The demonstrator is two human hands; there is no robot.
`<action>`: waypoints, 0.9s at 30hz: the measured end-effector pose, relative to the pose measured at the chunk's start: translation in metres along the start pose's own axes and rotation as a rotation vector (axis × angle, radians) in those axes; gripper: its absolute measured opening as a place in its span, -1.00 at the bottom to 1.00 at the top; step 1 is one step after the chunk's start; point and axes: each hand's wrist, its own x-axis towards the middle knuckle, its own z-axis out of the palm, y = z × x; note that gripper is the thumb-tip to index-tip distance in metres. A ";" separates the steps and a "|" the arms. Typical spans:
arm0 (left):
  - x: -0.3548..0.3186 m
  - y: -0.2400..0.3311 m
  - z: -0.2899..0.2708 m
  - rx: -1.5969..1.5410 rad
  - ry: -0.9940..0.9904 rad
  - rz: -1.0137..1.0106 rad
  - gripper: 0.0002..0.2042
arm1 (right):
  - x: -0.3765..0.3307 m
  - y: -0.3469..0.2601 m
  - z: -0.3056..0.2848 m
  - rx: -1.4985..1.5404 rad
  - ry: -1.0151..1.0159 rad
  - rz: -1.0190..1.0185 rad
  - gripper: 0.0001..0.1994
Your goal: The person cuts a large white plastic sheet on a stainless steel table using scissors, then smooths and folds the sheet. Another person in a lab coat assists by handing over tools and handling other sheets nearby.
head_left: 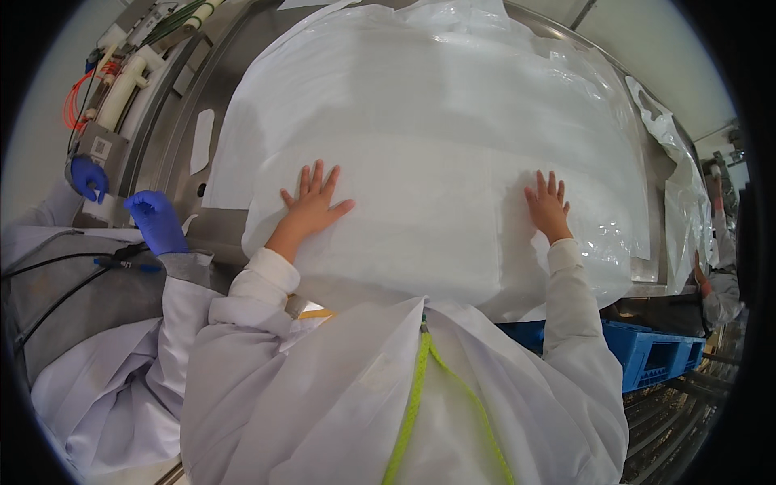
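A broad white sheet (404,202), smooth in the middle and glossy like plastic film toward its right side, covers most of the metal table in front of me. My left hand (311,206) lies flat on its left part with the fingers spread. On the right part rests my right hand (550,208), palm down, its fingers stretched out and slightly apart. Neither hand grips anything. What lies under the sheet is hidden. Loose clear film (675,162) hangs over the table's right edge.
A co-worker's blue-gloved hands (158,222) are at the left, beside a metal machine (105,145) with orange tubing. A white strip (201,141) lies on the table's left side. Below the right edge stands a blue plastic pallet (647,356). Another person's hand (701,273) shows at far right.
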 end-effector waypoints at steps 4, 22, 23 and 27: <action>-0.003 -0.002 0.001 0.017 0.026 -0.031 -0.18 | 0.000 0.033 0.006 -0.045 -0.045 0.133 -0.39; 0.048 -0.156 0.047 0.031 0.409 -0.327 -0.27 | 0.029 0.260 0.023 -0.140 -0.062 0.548 -0.26; 0.048 -0.128 0.039 0.039 0.320 -0.416 -0.27 | 0.020 0.260 0.019 -0.099 -0.020 0.636 -0.21; 0.036 -0.111 0.025 0.019 0.243 -0.441 -0.29 | 0.004 0.264 0.007 0.004 0.035 0.773 -0.15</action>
